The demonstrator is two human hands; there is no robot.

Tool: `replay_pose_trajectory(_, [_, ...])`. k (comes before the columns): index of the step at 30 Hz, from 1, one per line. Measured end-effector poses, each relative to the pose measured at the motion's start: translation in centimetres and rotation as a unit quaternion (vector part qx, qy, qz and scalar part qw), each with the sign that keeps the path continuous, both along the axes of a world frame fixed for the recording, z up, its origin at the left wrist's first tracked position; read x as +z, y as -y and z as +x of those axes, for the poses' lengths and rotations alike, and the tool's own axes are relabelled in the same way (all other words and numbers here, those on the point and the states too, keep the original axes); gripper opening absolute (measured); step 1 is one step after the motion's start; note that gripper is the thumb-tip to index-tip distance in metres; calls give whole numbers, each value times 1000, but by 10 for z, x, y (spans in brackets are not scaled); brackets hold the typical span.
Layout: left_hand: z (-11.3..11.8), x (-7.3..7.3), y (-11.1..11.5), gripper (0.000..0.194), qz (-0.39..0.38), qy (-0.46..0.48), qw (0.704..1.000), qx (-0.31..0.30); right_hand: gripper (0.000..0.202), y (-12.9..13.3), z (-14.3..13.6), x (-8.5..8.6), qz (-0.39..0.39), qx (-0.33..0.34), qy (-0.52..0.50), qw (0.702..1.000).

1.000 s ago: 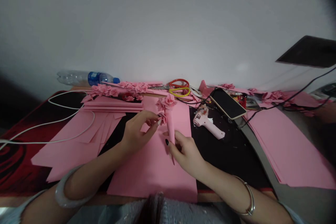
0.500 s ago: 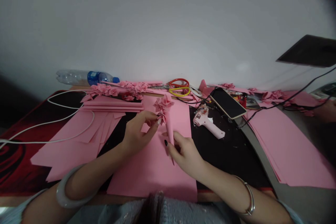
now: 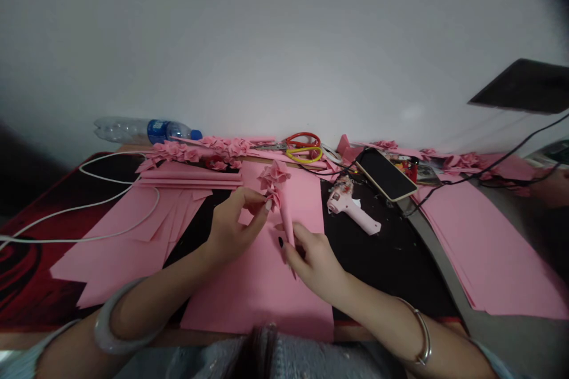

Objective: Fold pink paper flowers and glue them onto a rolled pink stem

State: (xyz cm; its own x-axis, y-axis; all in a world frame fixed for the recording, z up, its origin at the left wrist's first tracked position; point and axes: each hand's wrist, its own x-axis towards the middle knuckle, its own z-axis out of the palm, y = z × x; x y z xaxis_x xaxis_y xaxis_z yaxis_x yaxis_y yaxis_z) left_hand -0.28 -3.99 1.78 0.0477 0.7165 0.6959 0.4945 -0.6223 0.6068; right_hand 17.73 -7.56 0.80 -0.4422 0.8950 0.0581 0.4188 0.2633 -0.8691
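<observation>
A pink paper cone point(image 3: 285, 212), topped by folded pink paper flowers point(image 3: 274, 176), stands tilted in front of me. My right hand point(image 3: 313, 257) is closed round the cone's narrow lower part, thumb on the near side. With thumb and fingertips, my left hand point(image 3: 237, 222) pinches a small lower paper flower point(image 3: 272, 197) against the cone's left side. Beneath both hands lies a large pink paper sheet point(image 3: 262, 302). A pink glue gun point(image 3: 353, 208) rests to the right of my right hand.
Scissors point(image 3: 304, 148), a clear bottle point(image 3: 149, 130) and more paper flowers line the wall. A phone point(image 3: 386, 173) and black cables lie right of centre. Paper stacks point(image 3: 493, 249) sit at both sides, a white cable point(image 3: 102, 238) over the left one. Another person's hand point(image 3: 551, 189) shows at far right.
The top of the cone with its flowers has tipped slightly left. My two hands keep the same grips and have barely moved.
</observation>
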Motion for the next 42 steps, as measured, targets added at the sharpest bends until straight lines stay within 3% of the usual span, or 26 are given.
replay_pose_trajectory(29, [-1, -5, 1, 3, -55, 48, 997, -40, 31, 2, 1, 1, 29, 15, 20, 999])
replay_pose_trajectory(42, [3, -4, 1, 9, -88, 89, 992, -26, 34, 3, 0, 2, 34, 32, 23, 999])
